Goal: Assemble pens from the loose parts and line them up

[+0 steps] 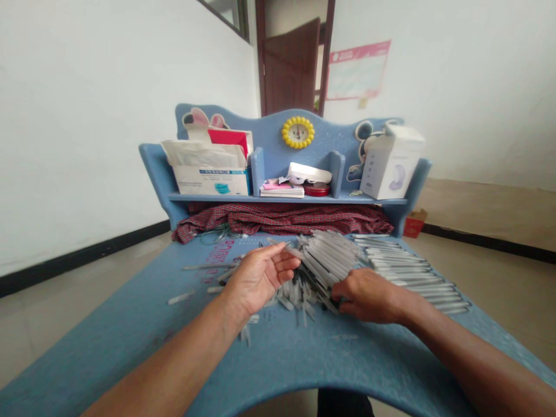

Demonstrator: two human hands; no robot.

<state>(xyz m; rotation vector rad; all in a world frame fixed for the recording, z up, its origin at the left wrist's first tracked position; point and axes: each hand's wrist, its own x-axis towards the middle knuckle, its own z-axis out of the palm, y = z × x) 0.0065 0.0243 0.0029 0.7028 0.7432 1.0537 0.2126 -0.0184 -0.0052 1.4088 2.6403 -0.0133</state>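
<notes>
My left hand point(263, 277), palm turned up, pinches a small translucent pen cap point(294, 251) between thumb and forefinger. Just right of it lies a heaped bundle of frosted pen barrels point(328, 255), some with dark parts. My right hand point(367, 294) is at the near end of this bundle, fingers curled down by dark pen ends; what they grip is hidden. Below and between the hands is a loose pile of clear pen caps point(297, 294). A row of pens point(412, 275) lies side by side to the right.
The blue table point(278, 362) has a curved near edge. A few stray caps point(180, 297) lie to the left. Behind, checked red cloth point(286, 219) is tucked under a blue shelf point(278, 199) bearing a mask box point(208, 179), a yellow clock point(297, 133) and a white box point(393, 162).
</notes>
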